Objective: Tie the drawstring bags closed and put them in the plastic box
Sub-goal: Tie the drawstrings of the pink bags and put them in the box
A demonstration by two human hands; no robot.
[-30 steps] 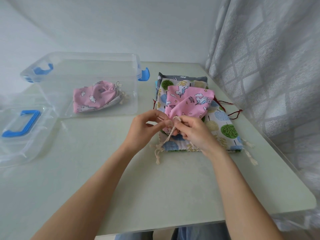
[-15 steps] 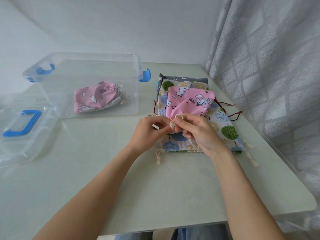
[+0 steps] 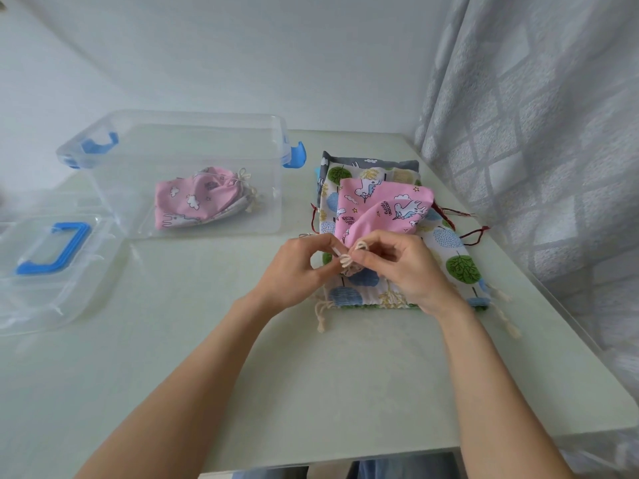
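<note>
Pink cloth with little unicorns is what the person is working on. That pink bag (image 3: pixel 383 210) is lying on top of a flat pile of other bags (image 3: pixel 449 250), and the pile is sitting to the right of the clear plastic box (image 3: pixel 179 140).

Both hands are meeting at the bag's bunched-up mouth, at the near end of the bag. The left hand (image 3: pixel 297 267) is pinching one bit of the cream string (image 3: pixel 347 257) between thumb and finger. The right hand (image 3: pixel 404 267) is pinching another loop of it, fingers curled in close. It looks like a knot or bow is being made, but I cannot tell how tight it is yet.

I think the bag is very light and floppy. It is folding and puffing up with nothing stiff inside. The string looks thin and soft, so it could slip out of the fingers if they let go too soon. The best place to hold it is right at the tied neck, where the cloth is gathered.

Inside the box, another pink bag (image 3: pixel 193 202) is already lying with its string tied. Left of the box, the clear lid (image 3: pixel 48 271) with a blue handle is resting on the table (image 3: pixel 311 392).
</note>
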